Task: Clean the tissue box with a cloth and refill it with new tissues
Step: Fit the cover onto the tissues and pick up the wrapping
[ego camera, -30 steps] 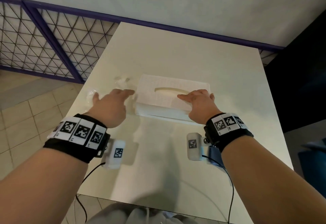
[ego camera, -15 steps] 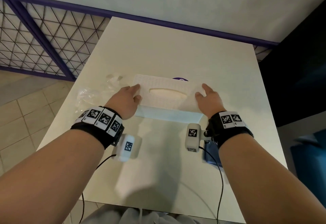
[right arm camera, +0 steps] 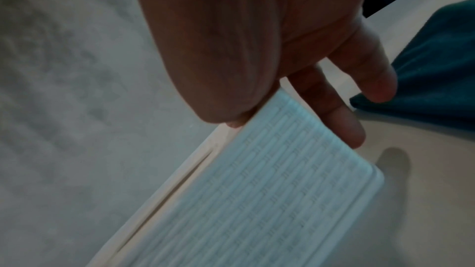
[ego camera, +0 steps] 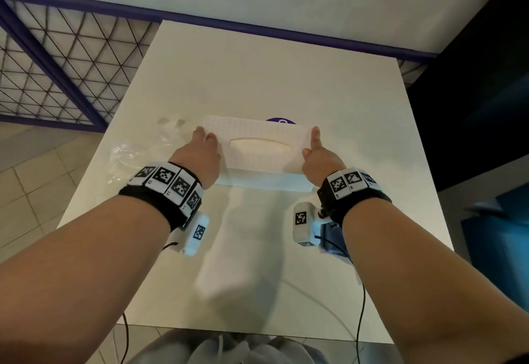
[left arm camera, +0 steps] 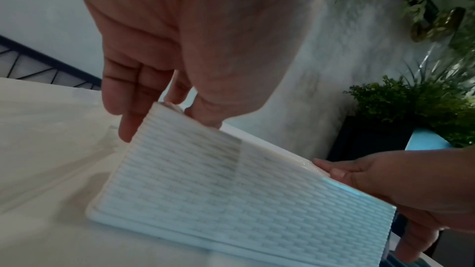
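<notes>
A white tissue box (ego camera: 259, 146) with a woven pattern and an oval slot sits at mid-table, its top tilted toward me. My left hand (ego camera: 204, 138) grips its left end, thumb on top and fingers round the side. At the right end my right hand (ego camera: 312, 143) holds it the same way. The left wrist view shows the box (left arm camera: 231, 186) tipped up between the left hand (left arm camera: 164, 113) and the right hand (left arm camera: 359, 180). In the right wrist view my right hand (right arm camera: 295, 113) pinches the box (right arm camera: 257, 190) edge. A blue cloth (ego camera: 332, 237) lies under my right wrist.
The white table (ego camera: 257, 62) stands against a wall. A crumpled clear plastic wrapper (ego camera: 126, 154) lies left of the box. A purple round item (ego camera: 279, 121) peeks out behind it. A mesh railing (ego camera: 57, 62) runs along the left and potted plants (left arm camera: 411, 105) stand to the right.
Both hands slid from the box's top out to its two ends and took hold. The box's top has tipped up toward me.
</notes>
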### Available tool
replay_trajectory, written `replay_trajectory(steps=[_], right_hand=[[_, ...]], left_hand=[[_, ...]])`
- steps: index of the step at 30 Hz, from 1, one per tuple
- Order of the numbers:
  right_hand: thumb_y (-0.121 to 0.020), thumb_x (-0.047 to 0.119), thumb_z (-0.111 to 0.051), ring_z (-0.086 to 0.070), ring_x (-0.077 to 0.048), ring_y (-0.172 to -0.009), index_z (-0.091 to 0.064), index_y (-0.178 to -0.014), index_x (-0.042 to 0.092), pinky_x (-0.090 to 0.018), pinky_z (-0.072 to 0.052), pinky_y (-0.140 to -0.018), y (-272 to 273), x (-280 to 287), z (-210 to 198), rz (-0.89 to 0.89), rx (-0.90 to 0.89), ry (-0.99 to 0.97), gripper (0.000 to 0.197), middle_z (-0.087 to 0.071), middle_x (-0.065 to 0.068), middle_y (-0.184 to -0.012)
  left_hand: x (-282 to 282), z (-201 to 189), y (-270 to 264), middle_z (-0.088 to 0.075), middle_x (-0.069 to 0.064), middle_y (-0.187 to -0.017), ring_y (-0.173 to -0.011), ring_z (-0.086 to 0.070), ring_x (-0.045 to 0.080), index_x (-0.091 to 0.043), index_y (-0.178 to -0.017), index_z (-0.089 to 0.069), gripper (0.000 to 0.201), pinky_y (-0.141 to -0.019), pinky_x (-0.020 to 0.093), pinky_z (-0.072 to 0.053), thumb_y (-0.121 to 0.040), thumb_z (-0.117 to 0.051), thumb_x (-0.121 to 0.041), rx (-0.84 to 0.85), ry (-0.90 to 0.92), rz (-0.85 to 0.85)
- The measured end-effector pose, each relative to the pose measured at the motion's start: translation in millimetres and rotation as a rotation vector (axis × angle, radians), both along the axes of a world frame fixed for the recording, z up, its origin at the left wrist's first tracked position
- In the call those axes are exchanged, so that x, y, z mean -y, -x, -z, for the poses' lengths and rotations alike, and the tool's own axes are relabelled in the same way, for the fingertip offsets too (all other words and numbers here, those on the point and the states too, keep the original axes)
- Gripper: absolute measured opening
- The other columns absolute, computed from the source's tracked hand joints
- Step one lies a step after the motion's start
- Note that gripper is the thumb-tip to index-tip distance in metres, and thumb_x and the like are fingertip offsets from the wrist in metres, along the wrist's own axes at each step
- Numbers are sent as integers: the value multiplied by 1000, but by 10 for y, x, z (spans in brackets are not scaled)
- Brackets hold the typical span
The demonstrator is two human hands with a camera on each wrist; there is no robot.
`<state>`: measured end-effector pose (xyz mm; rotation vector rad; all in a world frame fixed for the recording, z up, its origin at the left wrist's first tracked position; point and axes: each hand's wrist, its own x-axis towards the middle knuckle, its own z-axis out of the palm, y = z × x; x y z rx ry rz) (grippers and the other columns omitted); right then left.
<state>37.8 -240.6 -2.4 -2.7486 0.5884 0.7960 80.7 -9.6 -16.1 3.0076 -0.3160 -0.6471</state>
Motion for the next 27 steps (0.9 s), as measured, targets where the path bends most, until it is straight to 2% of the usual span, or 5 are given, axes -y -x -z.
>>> replay_trajectory(steps=[6, 12, 17, 22, 27], right_hand=[[-95, 7, -31, -51, -31, -124, 15, -151, 21, -37, -44, -96, 212, -74, -40, 25, -8, -73, 74, -28, -5, -156], [-96, 6, -29, -61, -29, -104, -13, -151, 7, -35, -50, -82, 792, -213, 25, -66, -11, 50, 57, 1, -27, -157], [-95, 17, -35, -61, -36, -103, 1, -151, 8, -41, -43, -78, 1030, -365, 40, 2, 157, -5, 67, -58, -23, -124], [-95, 15, -35, -40, -37, -131, 9, -152, 18, -46, -41, -99, 1017, -541, 27, 59, 74, 106, 71, -28, -20, -151], [-96, 22, -38, -2, -43, -145, -45, -125, 36, -60, -13, -114, 1039, -798, 78, 10, 278, 35, 33, 4, -5, -160]], left_hand=[[-87, -101, 131, -31, 11, -141, -114, -53, 34, -7, -131, -43, 37, -89, 40, -49, -96, -40, -20, 5, -14, 55], [-355, 170, 754, -34, 13, -131, -110, -56, 29, -2, -125, -49, 39, -74, 36, -54, -89, -41, -15, 9, -95, 174], [-400, 102, 920, -20, 11, -148, -117, -53, 36, 0, -135, -38, 48, -86, 43, -52, -88, -38, -11, -11, -55, 110], [-250, -55, 1103, 7, 20, -157, -108, -59, 42, -1, -150, -3, 71, -88, 44, -49, -89, -40, 2, 36, -137, 57], [-220, -112, 1148, 8, 24, -156, -114, -56, 43, 2, -149, -1, 74, -93, 46, -49, -89, -43, 2, 23, -175, 56]])
